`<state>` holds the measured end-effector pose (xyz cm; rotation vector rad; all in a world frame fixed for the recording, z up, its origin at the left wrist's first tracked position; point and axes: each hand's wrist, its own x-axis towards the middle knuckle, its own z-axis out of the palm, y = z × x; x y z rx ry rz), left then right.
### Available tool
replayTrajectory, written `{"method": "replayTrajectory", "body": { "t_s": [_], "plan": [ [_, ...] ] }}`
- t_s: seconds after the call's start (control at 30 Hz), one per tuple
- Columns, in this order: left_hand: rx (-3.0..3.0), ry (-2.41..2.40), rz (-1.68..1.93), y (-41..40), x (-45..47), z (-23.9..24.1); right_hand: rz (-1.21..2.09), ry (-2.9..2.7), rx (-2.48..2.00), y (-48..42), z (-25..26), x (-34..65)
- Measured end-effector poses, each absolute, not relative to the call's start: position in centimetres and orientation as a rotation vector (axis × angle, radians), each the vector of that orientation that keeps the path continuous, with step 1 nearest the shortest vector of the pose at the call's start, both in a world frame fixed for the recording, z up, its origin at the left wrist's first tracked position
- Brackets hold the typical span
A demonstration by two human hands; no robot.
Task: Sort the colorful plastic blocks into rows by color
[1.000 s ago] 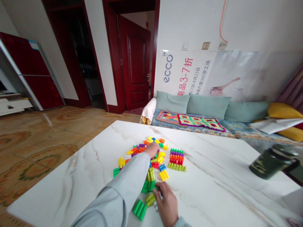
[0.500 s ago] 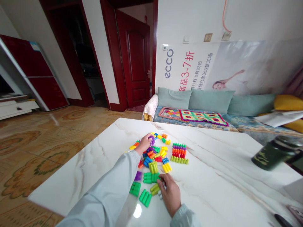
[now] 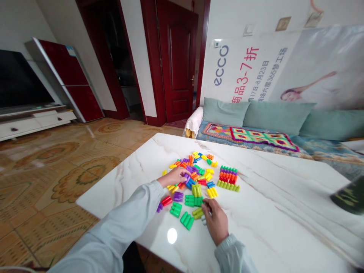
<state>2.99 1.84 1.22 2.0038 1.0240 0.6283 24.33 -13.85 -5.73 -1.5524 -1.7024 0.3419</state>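
On a white counter with brown marble veining lay a loose spread of bright plastic pieces shaped like short joined rods. The left hand, in a light grey sleeve, was at the left side of this spread, its fingers bent down close together at a ribbed purple plastic piece; whether they gripped it or only touched it, I could not tell.

The right hand rested nearer the person, thumb and fingers slightly parted at the right end of a row of green plastic pieces; its hold, too, could not be made out. Just behind that row was an olive-green piece, with a yellow one to its right. Another olive-green piece and a partly hidden pale grey one lay by the right thumb.

Right of the spread, apart from it, striped rows of green, purple, orange and red pieces sat above an olive-green row.
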Motion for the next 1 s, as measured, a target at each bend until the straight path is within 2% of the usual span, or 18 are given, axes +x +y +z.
{"method": "replayTrajectory", "body": {
  "t_s": [0.2, 0.37, 0.53, 0.7, 1.0],
  "plan": [
    [2.110, 1.086, 0.780, -0.2, 1.5, 2.3, 0.356, -1.699, -1.542, -13.8, -6.0, 24.5],
    [2.173, 1.362, 0.829, -3.1, -2.1, 2.2, 0.353, -1.685, -1.529, -13.9, -5.9, 24.5],
    [2.139, 1.615, 0.774, -7.4, -4.5, 0.5, 0.394, -1.690, -1.532, -13.9, -5.9, 24.5],
    [2.152, 1.611, 0.766, -10.8, -4.6, -1.3, 0.405, -1.693, -1.523, -13.9, -6.1, 24.6],
    [2.114, 1.573, 1.039, -11.5, -3.0, -5.2, 0.430, -1.665, -1.482, -13.9, -6.4, 24.7]
  ]
}}
